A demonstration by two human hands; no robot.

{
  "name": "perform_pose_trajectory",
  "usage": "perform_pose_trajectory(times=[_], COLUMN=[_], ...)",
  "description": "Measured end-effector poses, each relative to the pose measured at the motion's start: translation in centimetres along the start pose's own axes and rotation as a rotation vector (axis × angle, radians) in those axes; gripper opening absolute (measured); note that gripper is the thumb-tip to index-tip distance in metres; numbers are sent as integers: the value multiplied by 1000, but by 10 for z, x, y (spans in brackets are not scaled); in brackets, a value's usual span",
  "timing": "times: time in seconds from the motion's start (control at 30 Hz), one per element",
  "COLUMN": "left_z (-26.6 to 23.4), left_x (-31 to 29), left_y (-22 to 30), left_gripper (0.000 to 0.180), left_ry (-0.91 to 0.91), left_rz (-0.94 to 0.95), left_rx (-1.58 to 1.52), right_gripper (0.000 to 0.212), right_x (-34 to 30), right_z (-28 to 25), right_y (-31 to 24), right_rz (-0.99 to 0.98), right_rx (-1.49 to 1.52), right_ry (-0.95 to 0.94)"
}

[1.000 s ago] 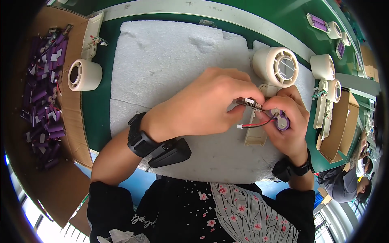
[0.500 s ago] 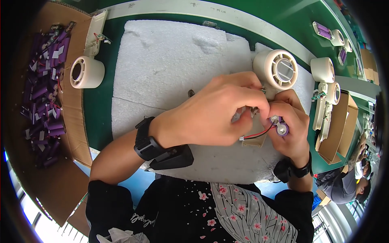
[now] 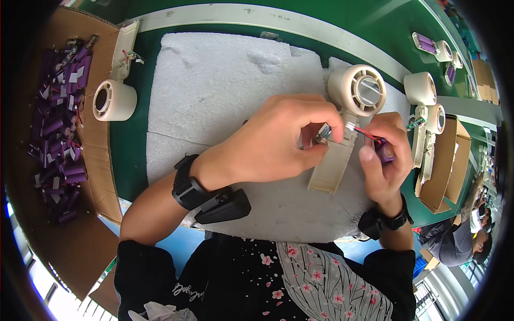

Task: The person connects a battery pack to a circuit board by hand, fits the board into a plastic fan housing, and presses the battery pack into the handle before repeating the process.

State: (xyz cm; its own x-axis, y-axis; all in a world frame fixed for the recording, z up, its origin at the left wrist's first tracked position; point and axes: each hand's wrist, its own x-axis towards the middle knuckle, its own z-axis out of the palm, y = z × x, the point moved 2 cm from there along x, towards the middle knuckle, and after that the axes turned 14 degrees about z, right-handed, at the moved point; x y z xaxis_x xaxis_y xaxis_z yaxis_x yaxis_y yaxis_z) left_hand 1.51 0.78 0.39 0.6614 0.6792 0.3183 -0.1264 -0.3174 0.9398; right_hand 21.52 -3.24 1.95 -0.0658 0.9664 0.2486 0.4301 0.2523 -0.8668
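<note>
Closest in, you wore a black top (image 3: 316,275) with pink flowers on a grey panel, and dark straps circled both your wrists. Your left hand (image 3: 281,142), palm turned down, pinched a small circuit board (image 3: 323,132) between thumb and forefinger; part of the board was hidden by your fingers. Your right hand (image 3: 391,160) had its fingers curled around a purple battery pack (image 3: 385,152), mostly covered, with the thumb lifted toward your left hand. From the pack, red and black leads (image 3: 366,133) ran to a white connector (image 3: 350,126) in the space between your hands. You had the board to the left of that connector, the two apart.

Beneath your hands, a cream handle shell (image 3: 331,166) lay on the white foam sheet (image 3: 214,96), its round fan head (image 3: 356,91) at the far end. To your left, a cardboard box (image 3: 101,160) held a heap of purple packs (image 3: 59,123), with another cream fan housing (image 3: 120,100) beside it. To your right stood a small open carton (image 3: 444,166), and past it a co-worker (image 3: 455,243). Farther off, more fan parts (image 3: 425,43) rested on the green tabletop (image 3: 342,24).
</note>
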Motion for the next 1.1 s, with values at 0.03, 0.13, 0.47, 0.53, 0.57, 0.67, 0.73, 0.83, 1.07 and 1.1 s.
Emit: perform_pose_trajectory(times=[0.03, 0.13, 0.47, 0.53, 0.57, 0.67, 0.73, 0.83, 1.07, 1.1], left_z=[0, 0, 2, 0, -1, -4, -5, -6, -15, -16], left_x=[0, 1, -2, -1, -1, -1, -1, -1, 4, 5], left_y=[1, 2, -6, -5, -5, 0, 1, 2, 1, 0], left_gripper=[20, 15, 14, 12, 12, 9, 10, 13, 28, 28], left_ry=[-1, 26, 137, 146, 145, 61, 51, 33, -42, -43], left_rz=[2, -35, -82, -32, -32, 9, 9, 11, -290, -290], left_rx=[0, -87, -240, -215, -215, -13, 7, 46, -358, -358], right_gripper=[18, 16, 15, 16, 16, 18, 19, 19, 21, 21], right_x=[2, 3, 1, 0, 0, -1, -1, -1, 2, 2], right_z=[-1, -2, 3, 5, 6, 10, 12, 11, 4, 5], right_y=[-3, -6, -3, -3, -3, -4, -4, -4, -6, -6], right_rz=[-1, -2, -87, -74, -57, -24, -26, -26, -59, -70], right_rx=[-30, -92, -213, -207, -233, -285, -317, -335, -349, -344], right_ry=[-48, -144, -76, -84, -89, -100, -98, -86, -131, -153])
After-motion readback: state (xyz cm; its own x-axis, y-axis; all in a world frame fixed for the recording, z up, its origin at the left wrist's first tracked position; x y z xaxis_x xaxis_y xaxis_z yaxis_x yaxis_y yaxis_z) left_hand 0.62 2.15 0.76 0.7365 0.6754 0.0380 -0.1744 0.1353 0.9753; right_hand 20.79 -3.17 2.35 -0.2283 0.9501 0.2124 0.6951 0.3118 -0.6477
